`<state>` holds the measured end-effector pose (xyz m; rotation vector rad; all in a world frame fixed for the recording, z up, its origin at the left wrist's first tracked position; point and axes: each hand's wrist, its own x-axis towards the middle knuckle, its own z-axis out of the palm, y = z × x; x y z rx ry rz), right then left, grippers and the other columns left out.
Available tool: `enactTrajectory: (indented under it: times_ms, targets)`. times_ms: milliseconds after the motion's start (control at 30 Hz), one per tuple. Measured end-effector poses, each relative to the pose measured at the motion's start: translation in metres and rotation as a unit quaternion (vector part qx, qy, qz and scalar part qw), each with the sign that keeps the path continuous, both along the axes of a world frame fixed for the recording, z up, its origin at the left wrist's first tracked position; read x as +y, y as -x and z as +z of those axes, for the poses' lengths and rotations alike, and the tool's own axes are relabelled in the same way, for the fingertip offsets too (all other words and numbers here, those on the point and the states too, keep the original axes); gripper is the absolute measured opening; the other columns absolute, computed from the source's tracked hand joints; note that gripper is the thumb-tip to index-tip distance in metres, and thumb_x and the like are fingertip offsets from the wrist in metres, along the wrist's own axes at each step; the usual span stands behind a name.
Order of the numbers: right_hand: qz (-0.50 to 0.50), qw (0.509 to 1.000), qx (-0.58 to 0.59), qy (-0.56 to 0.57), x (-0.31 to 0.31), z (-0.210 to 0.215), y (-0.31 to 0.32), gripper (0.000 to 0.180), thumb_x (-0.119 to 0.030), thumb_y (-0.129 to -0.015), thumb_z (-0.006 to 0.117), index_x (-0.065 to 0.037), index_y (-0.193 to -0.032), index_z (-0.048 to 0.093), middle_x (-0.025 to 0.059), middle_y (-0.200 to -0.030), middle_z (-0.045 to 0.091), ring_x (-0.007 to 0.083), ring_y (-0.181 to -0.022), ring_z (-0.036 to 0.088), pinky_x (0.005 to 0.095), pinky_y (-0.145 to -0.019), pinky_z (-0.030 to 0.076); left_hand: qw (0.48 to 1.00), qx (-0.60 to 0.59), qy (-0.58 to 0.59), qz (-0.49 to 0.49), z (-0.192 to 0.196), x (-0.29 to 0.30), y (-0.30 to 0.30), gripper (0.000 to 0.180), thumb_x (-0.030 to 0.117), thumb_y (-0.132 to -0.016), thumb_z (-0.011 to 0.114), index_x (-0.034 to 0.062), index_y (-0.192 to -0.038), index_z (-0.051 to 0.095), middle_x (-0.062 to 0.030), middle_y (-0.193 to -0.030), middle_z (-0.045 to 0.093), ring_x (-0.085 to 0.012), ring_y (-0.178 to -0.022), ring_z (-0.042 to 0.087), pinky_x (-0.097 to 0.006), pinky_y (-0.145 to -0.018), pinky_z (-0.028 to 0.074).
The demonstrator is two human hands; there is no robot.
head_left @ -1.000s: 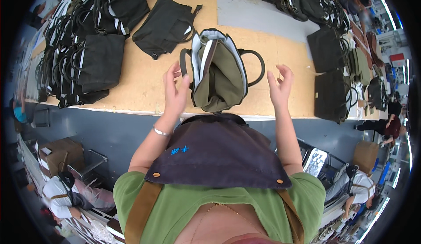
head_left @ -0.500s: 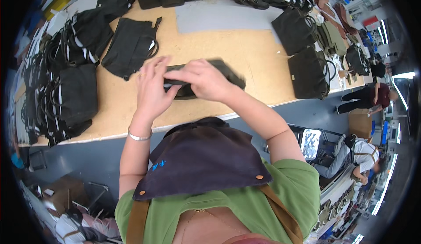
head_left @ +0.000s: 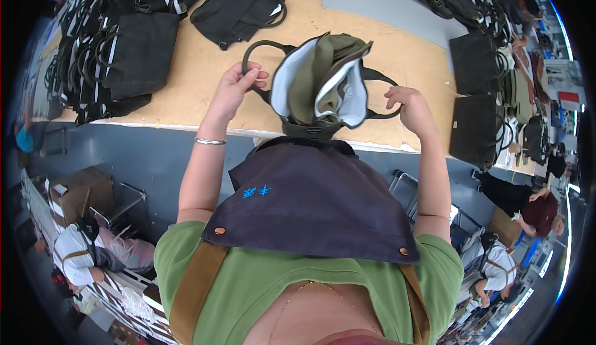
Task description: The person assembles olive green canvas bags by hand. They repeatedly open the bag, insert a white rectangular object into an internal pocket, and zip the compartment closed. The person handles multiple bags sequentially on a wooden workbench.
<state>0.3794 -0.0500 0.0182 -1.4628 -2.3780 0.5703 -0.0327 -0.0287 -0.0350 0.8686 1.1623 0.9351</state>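
Note:
A dark handbag (head_left: 308, 131) stands on the table edge in front of me with its mouth spread open. Its white and olive lining (head_left: 302, 90) shows from above, with a divided inside. My left hand (head_left: 234, 89) has its thumb and fingers closed round the left loop handle (head_left: 266, 43). On the other side, my right hand (head_left: 415, 110) pinches the right handle (head_left: 380, 75) at its outer end. The two handles are drawn apart, away from the opening. The bag's outer sides are mostly hidden from above.
Black bags (head_left: 141, 53) are piled at the left of the wooden table (head_left: 397, 53). One dark bag (head_left: 239, 7) lies flat beyond my left hand. More dark bags (head_left: 475, 128) stand at the right edge. People sit behind at both sides; another person (head_left: 539, 211) stands at right.
My hands were close together over the closed, flatter bag; now they are spread apart on its two handles. The bag has opened and its lining shows. The view has shifted.

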Motion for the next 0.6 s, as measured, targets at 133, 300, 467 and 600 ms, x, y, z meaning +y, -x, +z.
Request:
enactTrajectory:
  times_ms: [133, 300, 467, 600]
  targets:
    - [-0.063, 0.994, 0.037, -0.086, 0.004, 0.031, 0.032, 0.028, 0.015, -0.065, 0.048, -0.003, -0.078, 0.066, 0.0117, -0.1, 0.069, 0.0309, -0.095, 0.066, 0.0381, -0.082, 0.053, 0.99, 0.087, -0.107, 0.003, 0.007, -0.009, -0.011, 0.036, 0.013, -0.092, 0.063, 0.0022, -0.125, 0.052, -0.011, -0.112, 0.061, -0.0189, -0.1, 0.06, -0.031, -0.087, 0.049]
    - [0.073, 0.988, 0.125, -0.053, 0.011, 0.062, 0.124, 0.02, 0.005, -0.07, 0.053, -0.007, -0.079, 0.067, 0.0086, -0.096, 0.069, 0.029, -0.09, 0.066, 0.0387, -0.078, 0.053, 0.82, 0.39, -0.406, 0.106, 0.066, -0.02, -0.051, 0.042, -0.002, -0.08, 0.065, 0.0037, -0.119, 0.052, -0.0138, -0.112, 0.049, -0.028, -0.105, 0.052, -0.032, -0.082, 0.049]
    - [0.15, 0.897, -0.339, 0.241, 0.037, 0.059, 0.182, 0.015, -0.004, -0.069, 0.062, -0.007, -0.081, 0.07, 0.0115, -0.087, 0.069, 0.0299, -0.09, 0.066, 0.0392, -0.076, 0.052, 0.914, 0.205, -0.338, -0.092, 0.079, -0.028, -0.09, 0.02, -0.006, -0.083, 0.052, 0.0019, -0.101, 0.049, -0.0167, -0.104, 0.05, -0.0309, -0.091, 0.056, -0.036, -0.079, 0.049]
    - [0.188, 0.95, -0.159, 0.192, 0.043, 0.044, 0.143, 0.01, -0.002, -0.072, 0.066, -0.006, -0.081, 0.069, 0.0114, -0.083, 0.067, 0.0261, -0.083, 0.067, 0.0369, -0.071, 0.052, 0.874, 0.329, -0.303, -0.189, 0.065, -0.027, -0.083, 0.019, 0.003, -0.083, 0.06, 0.0005, -0.1, 0.052, -0.0159, -0.099, 0.058, -0.0302, -0.097, 0.061, -0.038, -0.084, 0.049]
